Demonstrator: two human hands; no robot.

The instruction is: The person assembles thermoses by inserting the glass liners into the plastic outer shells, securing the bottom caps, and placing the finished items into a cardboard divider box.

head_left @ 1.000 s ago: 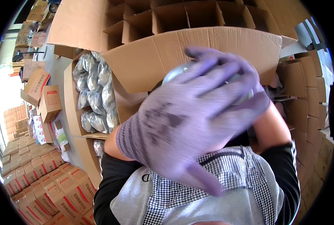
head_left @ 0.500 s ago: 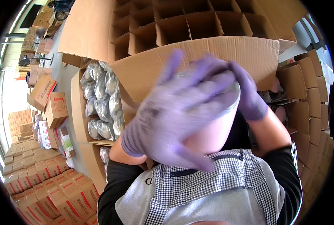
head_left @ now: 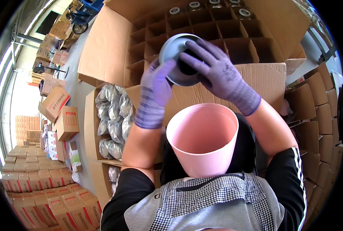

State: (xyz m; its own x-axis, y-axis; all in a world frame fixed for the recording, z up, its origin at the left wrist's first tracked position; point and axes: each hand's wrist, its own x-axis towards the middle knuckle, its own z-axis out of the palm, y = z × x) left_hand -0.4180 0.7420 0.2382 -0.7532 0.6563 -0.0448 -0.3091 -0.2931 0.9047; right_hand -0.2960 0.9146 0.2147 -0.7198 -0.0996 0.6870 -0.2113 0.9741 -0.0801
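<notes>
Both hands wear purple knit gloves. My right hand (head_left: 221, 75) grips a round grey metal lid or bowl-like piece (head_left: 175, 57) from its right side, fingers reaching over its dark centre. My left hand (head_left: 155, 92) rests against the piece's lower left edge. The grey piece is held above the near flap of a big cardboard box with a grid of dividers (head_left: 202, 27). An empty pink plastic bucket (head_left: 202, 142) sits upright in my lap, against my checked apron, just below the hands.
Some far cells of the divided box hold round grey items (head_left: 194, 5). An open carton to the left (head_left: 113, 115) holds several plastic-wrapped grey pieces. Stacked cartons (head_left: 29, 188) line the floor at left, and folded cardboard (head_left: 317, 115) stands at right.
My hands have moved up and away from the camera, lifting the grey piece off the pink bucket's mouth toward the divided box; the bucket's open inside now shows.
</notes>
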